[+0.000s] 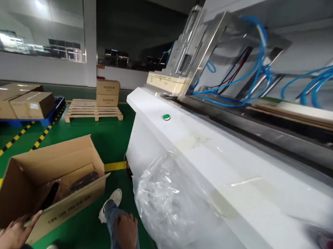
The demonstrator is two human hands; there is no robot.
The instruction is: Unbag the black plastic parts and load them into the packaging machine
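My left hand is at the near left corner of an open cardboard box on the floor. Its fingers are stretched and apart, by the box's near rim; whether they touch it I cannot tell. Inside the box lie a dark elongated item and a dark flat item, apparently with clear plastic about them. My right hand hangs in front of my jeans-clad leg, fingers foreshortened and blurred. To its right, a clear plastic bag hangs on the white machine's side.
The white machine fills the right, with a green button, blue air hoses and a metal frame. Behind stand a wooden pallet with cartons and a blue pallet bearing larger boxes.
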